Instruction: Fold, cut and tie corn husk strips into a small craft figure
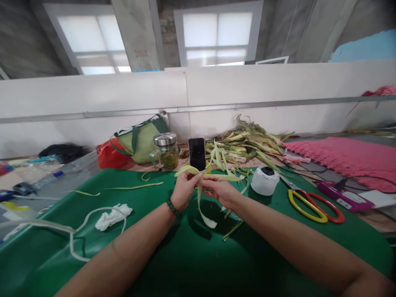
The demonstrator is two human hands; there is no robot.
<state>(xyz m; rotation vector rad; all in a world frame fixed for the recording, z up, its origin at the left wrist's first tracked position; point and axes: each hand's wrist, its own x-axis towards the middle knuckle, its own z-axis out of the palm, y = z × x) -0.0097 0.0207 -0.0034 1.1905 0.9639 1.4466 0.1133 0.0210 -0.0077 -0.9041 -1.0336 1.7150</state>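
My left hand, with a dark green bead bracelet at the wrist, pinches pale green corn husk strips above the green table cover. Close against it, my right hand is also closed on the strips, fingertips nearly touching the left ones. One strip dangles below the fingers and curls at its end; others stick out to both sides. Just behind the hands a black phone stands upright. To the right are a white spool of thread and scissors with one yellow and one red handle.
A heap of husks lies at the back, beside a lidded glass mug and a green bag. White cable and crumpled tissue lie left. A purple power strip and pink cloth are at right.
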